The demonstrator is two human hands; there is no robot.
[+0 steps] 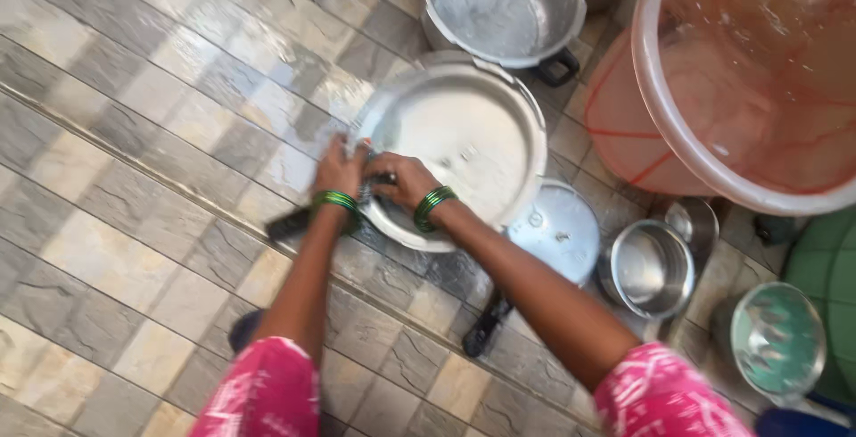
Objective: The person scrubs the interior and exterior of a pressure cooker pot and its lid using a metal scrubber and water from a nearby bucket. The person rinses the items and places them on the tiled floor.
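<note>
A wide metal cooker pot [464, 143] full of soapy foam sits on the tiled floor, its black handle [290, 223] pointing to the lower left. My left hand [339, 169] grips the pot's near rim. My right hand [401, 178] presses on the same rim just beside it, with something dark under the fingers that I cannot make out. Both wrists carry green bangles.
A second metal pot [499, 4] stands behind. A large pink tub of water [749, 80] is at the right. A cooker lid [557, 232] with a black handle, a small steel cup [651, 267] and a steel strainer [776, 339] lie nearby.
</note>
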